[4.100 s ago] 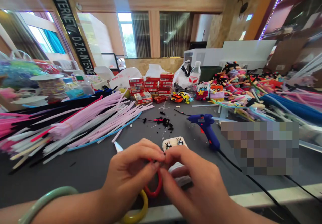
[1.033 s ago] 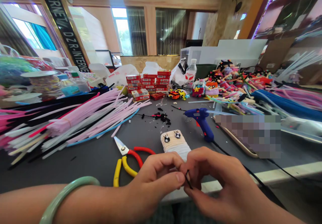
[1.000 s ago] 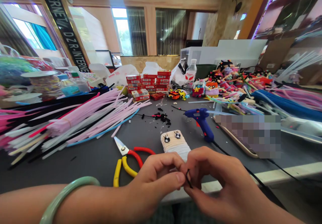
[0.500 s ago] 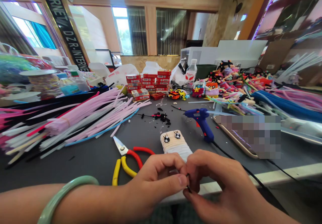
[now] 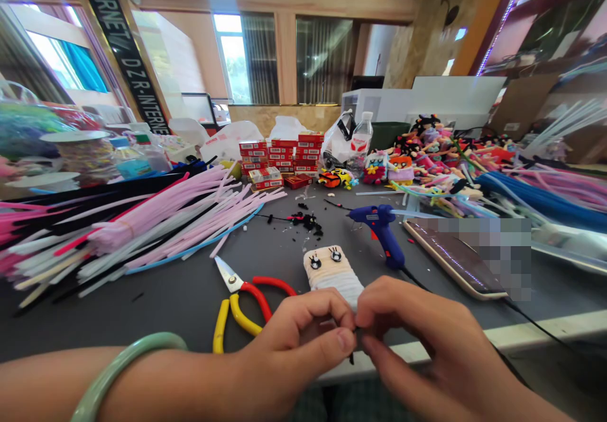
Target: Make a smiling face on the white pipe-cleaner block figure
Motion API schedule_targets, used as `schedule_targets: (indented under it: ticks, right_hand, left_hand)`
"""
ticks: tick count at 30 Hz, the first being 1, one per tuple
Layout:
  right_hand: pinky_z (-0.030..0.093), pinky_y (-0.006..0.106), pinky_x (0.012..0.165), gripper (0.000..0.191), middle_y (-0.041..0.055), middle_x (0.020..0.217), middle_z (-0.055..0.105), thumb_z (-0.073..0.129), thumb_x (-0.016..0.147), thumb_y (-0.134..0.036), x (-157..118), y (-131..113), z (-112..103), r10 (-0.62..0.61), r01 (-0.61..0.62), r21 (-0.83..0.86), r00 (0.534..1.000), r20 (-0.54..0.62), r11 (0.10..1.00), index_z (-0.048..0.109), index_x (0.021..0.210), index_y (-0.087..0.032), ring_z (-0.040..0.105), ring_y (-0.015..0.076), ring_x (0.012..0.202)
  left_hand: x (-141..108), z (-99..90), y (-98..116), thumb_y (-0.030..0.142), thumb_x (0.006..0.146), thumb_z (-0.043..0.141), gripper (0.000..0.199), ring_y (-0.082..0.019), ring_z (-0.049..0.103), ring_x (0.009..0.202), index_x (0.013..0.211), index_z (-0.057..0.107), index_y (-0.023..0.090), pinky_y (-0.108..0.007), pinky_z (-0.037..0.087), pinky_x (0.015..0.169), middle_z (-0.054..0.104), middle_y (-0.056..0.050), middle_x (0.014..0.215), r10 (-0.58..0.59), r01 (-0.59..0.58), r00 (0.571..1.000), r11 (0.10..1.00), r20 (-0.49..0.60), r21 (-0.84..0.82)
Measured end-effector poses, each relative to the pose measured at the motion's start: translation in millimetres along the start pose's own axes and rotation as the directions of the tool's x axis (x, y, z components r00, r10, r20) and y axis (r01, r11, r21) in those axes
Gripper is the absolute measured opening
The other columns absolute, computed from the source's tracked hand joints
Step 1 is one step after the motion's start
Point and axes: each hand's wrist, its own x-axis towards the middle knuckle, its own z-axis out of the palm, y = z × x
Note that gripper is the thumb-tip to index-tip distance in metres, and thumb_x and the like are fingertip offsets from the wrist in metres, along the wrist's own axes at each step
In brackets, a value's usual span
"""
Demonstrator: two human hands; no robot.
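Between my two hands, low in the middle of the view, is a small thin black piece (image 5: 351, 357). My left hand (image 5: 303, 336) pinches it between thumb and index finger. The fingertips of my right hand (image 5: 422, 340) are closed at its upper end, partly hiding it. Just beyond my fingers lies a cream and white wrapped figure (image 5: 334, 273) with two black-and-white eyes with lashes. Scissors (image 5: 246, 288) with one red and one yellow handle lie open beside my left hand. A blue glue gun (image 5: 382, 227) rests on its side beyond my right hand.
Pink, white and black pipe cleaners (image 5: 142, 226) cover the left of the grey table (image 5: 180, 302). Small red boxes (image 5: 282, 156) are stacked at the back, near a bottle (image 5: 361, 134). Colourful dolls (image 5: 436, 150) are heaped back right. A phone (image 5: 455, 260) lies at the right, by cables.
My right hand has shifted slightly to the right, its thumb away from the lower end of the black piece. More of that piece shows below my left thumb.
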Motion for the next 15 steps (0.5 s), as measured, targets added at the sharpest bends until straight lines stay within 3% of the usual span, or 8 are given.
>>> schedule_targets:
  ticks: [8, 15]
  right_hand:
    - [0.047, 0.011, 0.054, 0.022, -0.0072, 0.067, 0.06, 0.046, 0.078, -0.003, -6.6, 5.6, 2.1, -0.099, 0.059, -0.278, 0.986, -0.131, 0.959, 0.045, 0.083, -0.025, 0.06, 0.0048, 0.055]
    - [0.049, 0.014, 0.052, 0.018, -0.0051, 0.07, 0.064, 0.046, 0.081, -0.006, -7.6, -1.3, 2.7, -0.159, 0.082, -0.417, 0.976, -0.152, 0.905, 0.046, 0.085, -0.025, 0.063, 0.0071, 0.056]
  left_hand:
    - [1.9, 3.1, 2.0, 0.041, 0.082, 0.065, 0.029, -0.012, 0.04, 0.071, 0.079, 0.054, 0.015, -0.025, 0.032, 0.067, 0.047, 0.001, 0.076, -0.007, 0.007, 1.0, 1.0, 0.009, 0.017]
    - [-0.6, 1.6, 2.9, 0.035, 0.086, 0.061, 0.023, -0.011, 0.042, 0.073, 0.079, 0.053, 0.015, -0.025, 0.033, 0.067, 0.047, 0.0, 0.079, 0.069, -0.074, 0.994, 0.995, 0.079, 0.064]
